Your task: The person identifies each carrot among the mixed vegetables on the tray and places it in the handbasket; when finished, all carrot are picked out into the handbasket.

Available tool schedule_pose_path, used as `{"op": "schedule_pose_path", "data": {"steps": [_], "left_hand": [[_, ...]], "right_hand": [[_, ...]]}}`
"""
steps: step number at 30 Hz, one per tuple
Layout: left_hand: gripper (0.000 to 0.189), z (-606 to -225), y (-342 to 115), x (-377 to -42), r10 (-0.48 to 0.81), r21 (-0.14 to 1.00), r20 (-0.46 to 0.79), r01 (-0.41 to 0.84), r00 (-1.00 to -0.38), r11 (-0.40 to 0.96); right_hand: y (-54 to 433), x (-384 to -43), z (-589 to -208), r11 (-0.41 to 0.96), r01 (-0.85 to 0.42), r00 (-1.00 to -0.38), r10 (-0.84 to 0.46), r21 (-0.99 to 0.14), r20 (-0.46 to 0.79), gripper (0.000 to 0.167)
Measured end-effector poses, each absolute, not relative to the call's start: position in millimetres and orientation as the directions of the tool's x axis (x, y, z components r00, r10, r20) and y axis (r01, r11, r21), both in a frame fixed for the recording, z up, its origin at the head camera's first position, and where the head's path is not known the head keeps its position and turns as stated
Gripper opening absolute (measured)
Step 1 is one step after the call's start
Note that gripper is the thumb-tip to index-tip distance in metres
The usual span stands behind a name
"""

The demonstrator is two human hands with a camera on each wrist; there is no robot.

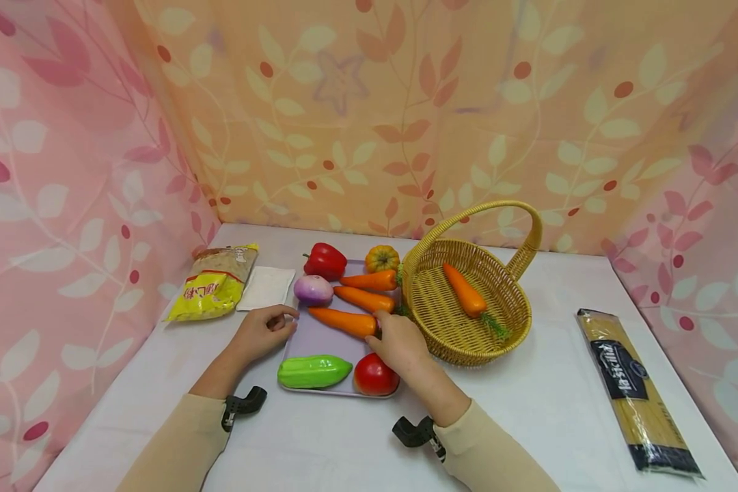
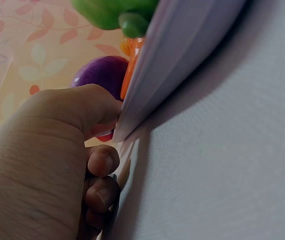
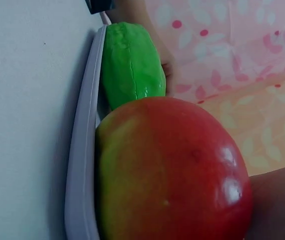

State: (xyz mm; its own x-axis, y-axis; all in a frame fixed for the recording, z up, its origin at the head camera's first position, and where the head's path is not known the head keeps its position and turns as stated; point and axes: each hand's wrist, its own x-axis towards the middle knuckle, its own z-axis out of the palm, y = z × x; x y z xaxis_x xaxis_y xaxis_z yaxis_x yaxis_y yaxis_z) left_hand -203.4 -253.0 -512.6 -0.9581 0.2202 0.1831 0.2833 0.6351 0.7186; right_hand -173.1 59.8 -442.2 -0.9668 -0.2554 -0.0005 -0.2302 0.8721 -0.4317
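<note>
My right hand (image 1: 401,339) grips the thick end of the nearest carrot (image 1: 342,322) on the lilac tray (image 1: 290,344), hiding its top. Two more carrots lie behind it, a middle carrot (image 1: 364,298) and a far carrot (image 1: 370,280). At the tray's left edge is my left hand (image 1: 260,335). In the left wrist view its thumb touches the tray rim (image 2: 155,75), the other fingers curled beside it. A green ridged vegetable (image 1: 314,371) and a red round fruit (image 1: 375,375) lie along the near edge; both fill the right wrist view, where the fingers are hidden.
A wicker basket (image 1: 517,326) with a tall handle stands right of the tray, holding a carrot (image 1: 465,290). Behind are a purple onion (image 1: 313,290), red pepper (image 1: 324,261) and small pumpkin (image 1: 382,259). Bagged food (image 1: 214,282), a white packet (image 1: 266,288) and pasta (image 1: 636,389) lie outward.
</note>
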Motion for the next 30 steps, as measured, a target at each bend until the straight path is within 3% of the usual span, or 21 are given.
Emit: {"op": "schedule_pose_path", "data": {"steps": [6,19,30], "left_hand": [[0.016,-512,-253,-203,0.223,0.715,0.187,0.288,-0.957,0.637],[0.014,-513,-252,-204,0.221,0.713,0.194,0.292,-0.956,0.638],[0.015,-511,-252,-202,0.208,0.705,0.177,0.272,-0.962,0.655]], "right_hand": [[61,-172,-436,0.861,-0.235,-0.969,-0.244,-0.451,0.039,0.047],[69,-146,-385,0.711,-0.251,-0.967,-0.21,-0.657,0.143,0.043],[102,-117,-334,0.521,-0.371,-0.928,-0.17,-0.768,0.333,0.046]]}}
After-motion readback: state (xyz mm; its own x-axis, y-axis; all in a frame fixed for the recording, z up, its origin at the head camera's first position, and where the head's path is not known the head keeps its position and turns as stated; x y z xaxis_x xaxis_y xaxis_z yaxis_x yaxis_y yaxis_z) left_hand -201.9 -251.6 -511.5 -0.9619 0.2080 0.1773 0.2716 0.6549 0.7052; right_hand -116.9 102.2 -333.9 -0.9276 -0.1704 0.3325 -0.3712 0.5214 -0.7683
